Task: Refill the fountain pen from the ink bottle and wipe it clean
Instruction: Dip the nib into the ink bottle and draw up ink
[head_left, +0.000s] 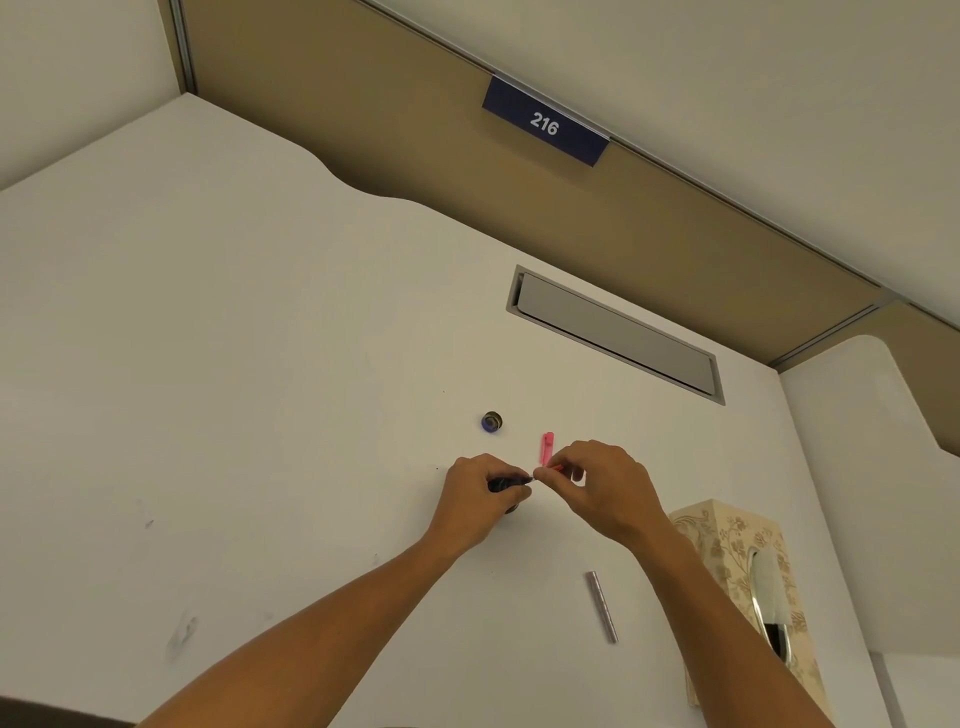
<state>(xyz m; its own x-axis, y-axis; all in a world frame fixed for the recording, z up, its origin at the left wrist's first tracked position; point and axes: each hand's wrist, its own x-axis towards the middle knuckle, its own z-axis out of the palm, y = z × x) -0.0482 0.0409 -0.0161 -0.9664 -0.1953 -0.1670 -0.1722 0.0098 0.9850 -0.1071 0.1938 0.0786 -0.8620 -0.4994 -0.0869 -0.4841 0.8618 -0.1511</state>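
I see a white desk (234, 338) in front of me, with a long grey flap (615, 332) set into its top near the far edge. A tan partition (363, 119) stands behind the desk and carries a dark blue plate (545, 122) reading 216. At my right a floral tissue box (737, 551) stands on the desk.

Soft, even indoor light, slightly warm, white counter (234, 364) evenly lit without glare, faint shadows seen under both forearms, wide-angle bending noticed at the edges, small objects rendered a little soft.
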